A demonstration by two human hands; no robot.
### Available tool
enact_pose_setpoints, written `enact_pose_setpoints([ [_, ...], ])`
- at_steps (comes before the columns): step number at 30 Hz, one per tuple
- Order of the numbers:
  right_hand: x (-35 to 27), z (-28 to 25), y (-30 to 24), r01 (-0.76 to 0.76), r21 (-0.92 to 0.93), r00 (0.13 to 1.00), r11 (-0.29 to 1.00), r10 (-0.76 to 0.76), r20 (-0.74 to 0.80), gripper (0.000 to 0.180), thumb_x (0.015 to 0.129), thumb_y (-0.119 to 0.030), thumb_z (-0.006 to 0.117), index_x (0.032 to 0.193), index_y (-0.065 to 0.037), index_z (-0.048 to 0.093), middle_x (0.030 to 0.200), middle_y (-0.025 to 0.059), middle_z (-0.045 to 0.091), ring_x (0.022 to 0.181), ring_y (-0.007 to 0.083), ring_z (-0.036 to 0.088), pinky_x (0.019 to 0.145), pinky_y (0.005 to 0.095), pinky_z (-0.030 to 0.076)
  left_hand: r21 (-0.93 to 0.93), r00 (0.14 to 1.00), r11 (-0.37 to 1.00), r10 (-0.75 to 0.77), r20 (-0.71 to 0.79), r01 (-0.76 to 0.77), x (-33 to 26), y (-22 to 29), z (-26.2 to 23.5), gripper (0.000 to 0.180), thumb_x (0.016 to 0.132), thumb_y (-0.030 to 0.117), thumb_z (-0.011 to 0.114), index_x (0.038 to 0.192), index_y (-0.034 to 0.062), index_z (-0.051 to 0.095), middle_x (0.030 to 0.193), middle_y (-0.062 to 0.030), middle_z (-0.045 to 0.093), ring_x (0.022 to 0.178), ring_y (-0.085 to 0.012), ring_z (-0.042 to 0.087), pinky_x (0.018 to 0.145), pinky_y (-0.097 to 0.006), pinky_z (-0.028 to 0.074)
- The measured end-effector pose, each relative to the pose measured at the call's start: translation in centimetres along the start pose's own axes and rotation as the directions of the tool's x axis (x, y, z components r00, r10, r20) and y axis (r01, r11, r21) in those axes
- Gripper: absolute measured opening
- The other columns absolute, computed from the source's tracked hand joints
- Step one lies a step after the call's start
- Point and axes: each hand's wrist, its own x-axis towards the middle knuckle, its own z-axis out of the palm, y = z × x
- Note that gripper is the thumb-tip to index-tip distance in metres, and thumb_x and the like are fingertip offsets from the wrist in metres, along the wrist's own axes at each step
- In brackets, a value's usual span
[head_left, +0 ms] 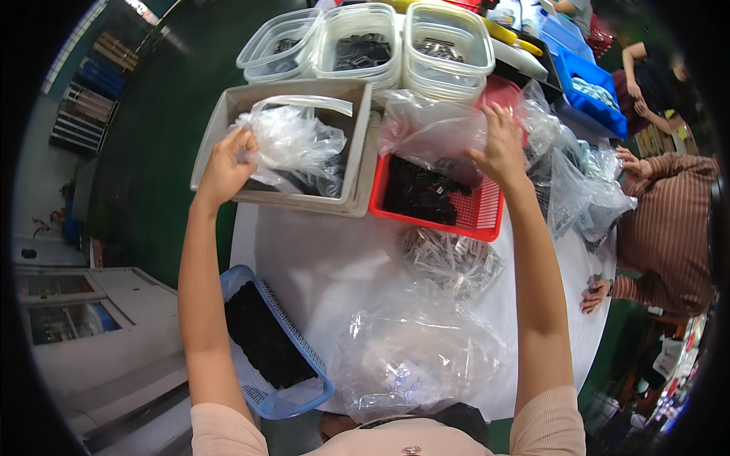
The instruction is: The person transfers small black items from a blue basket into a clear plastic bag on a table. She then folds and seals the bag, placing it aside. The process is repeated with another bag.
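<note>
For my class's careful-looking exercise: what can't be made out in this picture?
All in the head view:
Bottom of the grey bin: hidden by the white bag.
Far end of the red basket: covered by the clear bag.
Single black pieces in the blue basket: too dark.
Lower-right background items: small, blurred.

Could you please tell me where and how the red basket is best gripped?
Probably grip the red basket by its near right rim corner, from the front right: that rim shows bare, while the grey bin crowds its left, a clear bag covers its far part and bagged pale parts lie at its front.
</note>
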Motion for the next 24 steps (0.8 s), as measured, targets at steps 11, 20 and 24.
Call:
enact_pose_setpoints([
  [11, -9.3, 1.0, -6.2, 0.288, -0.035, 0.9, 0.957, -0.258, 0.352, 0.017, 0.074, -0.005, 0.055, 0.086, -0.014, 0.064, 0.084, 0.0059, 0.06, 0.088, 0.0219, 0.059, 0.094, 0.0498, 0.035, 0.366, 0.92, 0.909, 0.301, -0.249, -0.198, -2.5, -1.4, 4.3, 0.018, 0.069, -0.003, 0.061, 0.08, 0.0029, 0.048, 0.093, -0.0143, 0.057, 0.095, -0.0384, 0.053, 0.085, -0.041, 0.041],
  [20, -10.1, 1.2, -5.3, 0.206, 0.099, 0.86, 0.973, -0.229, 0.457, 0.011, 0.075, -0.008, 0.055, 0.08, -0.007, 0.064, 0.079, 0.0098, 0.059, 0.085, 0.0251, 0.06, 0.088, 0.0397, 0.041, 0.374, 0.924, 0.908, 0.292, -0.248, -0.187, -2.3, -2.3, 4.3, 0.017, 0.071, -0.003, 0.059, 0.086, 0.0006, 0.052, 0.095, -0.016, 0.059, 0.107, -0.0398, 0.05, 0.092, -0.043, 0.038],
  [24, -9.6, 3.0, -4.3, 0.127, 0.013, 0.785, 0.992, -0.109, 0.61, 0.014, 0.076, -0.011, 0.053, 0.076, -0.007, 0.067, 0.084, 0.0124, 0.063, 0.082, 0.0264, 0.062, 0.079, 0.0391, 0.045, 0.385, 0.921, 0.904, 0.297, -0.251, -0.186, -2.4, -4.2, 4.6, 0.021, 0.069, -0.007, 0.055, 0.089, -0.0011, 0.053, 0.093, -0.0164, 0.058, 0.108, -0.0406, 0.05, 0.095, -0.044, 0.036],
])
